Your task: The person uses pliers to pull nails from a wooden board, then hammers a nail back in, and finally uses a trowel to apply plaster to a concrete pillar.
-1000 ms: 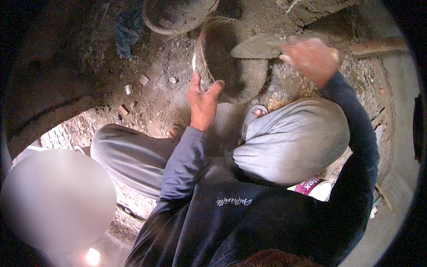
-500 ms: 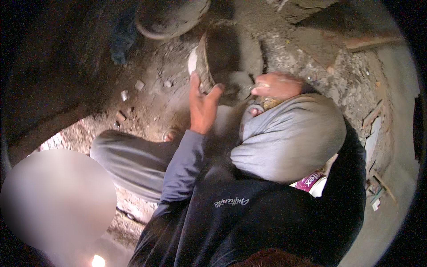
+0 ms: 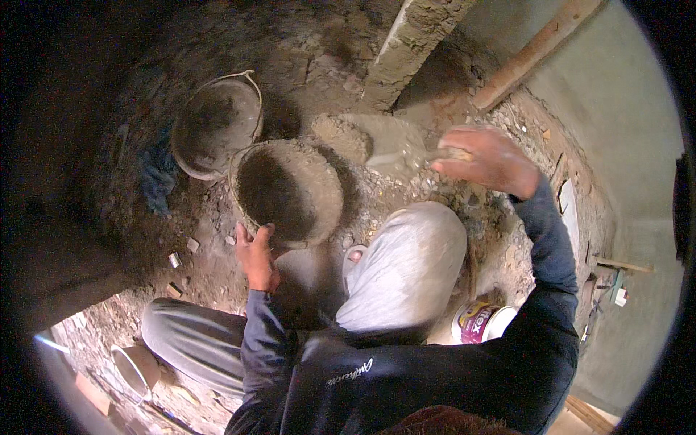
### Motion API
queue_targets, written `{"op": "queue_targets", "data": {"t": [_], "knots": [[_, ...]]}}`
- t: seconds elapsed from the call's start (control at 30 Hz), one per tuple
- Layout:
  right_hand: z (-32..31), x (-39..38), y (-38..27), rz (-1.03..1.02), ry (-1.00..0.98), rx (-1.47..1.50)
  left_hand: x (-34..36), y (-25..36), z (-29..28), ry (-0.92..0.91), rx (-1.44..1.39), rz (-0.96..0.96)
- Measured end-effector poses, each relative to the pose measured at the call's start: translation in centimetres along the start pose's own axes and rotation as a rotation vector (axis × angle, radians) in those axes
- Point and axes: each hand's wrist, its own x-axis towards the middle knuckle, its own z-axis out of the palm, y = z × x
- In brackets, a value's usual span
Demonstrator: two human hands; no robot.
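Right hand (image 3: 486, 159): right of centre, blurred, fingers closed round the handle of the trowel.
Trowel (image 3: 399, 145): upper middle of the frame, long axis running roughly sideways, blade pointing left from the right fingers, smeared grey.
Grey lump (image 3: 341, 136): against the blade's left end; borne on the blade or resting on the ground, impossible to tell.
Left hand (image 3: 257, 259): left of centre, thumb and fingers gripping the lower-left edge of the mud-coated bucket.
Mud-coated bucket (image 3: 326, 192): below and left of the blade; nearer to the left hand, in fact touching, well apart from the right. Dark inside, grey crust on the wall, depth of contents hidden in shadow.
Second bucket (image 3: 257, 119): upper left, wire-handled, dirty grey inside.
White-and-purple tub (image 3: 475, 322): lower right; contents not visible.
Small pail (image 3: 148, 362): lower left, contents unclear.
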Motion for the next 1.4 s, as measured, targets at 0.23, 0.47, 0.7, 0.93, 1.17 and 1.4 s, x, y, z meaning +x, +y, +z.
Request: {"op": "queue_targets", "data": {"t": [0.23, 0.47, 0.7, 0.93, 1.17, 1.4], "knots": [[-6.5, 3.4, 4.6, 0.480, -0.361, 0.826, 0.3, -0.7, -0.1, -0.061, 0.034, 0.101], [-15.5, 0.7, 2.0, 0.263, 0.290, 0.311, -0.2, -0.8, -0.8, 0.049, 0.067, 0.057], [-3.6, 0.3, 5.1, 0.317, 0.266, -0.047, -0.1, -0.6, 0.2, 0.052, 0.055, 0.111], [1.6, 6.6, 8.4, 0.173, 0.326, -0.932, -0.7, 0.5, 0.0, 0.092, 0.104, 0.039], [-9.0, 4.7, 8.9, 0.141, 0.434, -0.874, 0.4, -1.3, -1.8, 0.046, 0.024, 0.013], [-7.2, 2.7, 4.6, 0.356, 0.694, -0.736, 1.3, -2.3, -2.0, 0.026, 0.110, 0.041]]}}
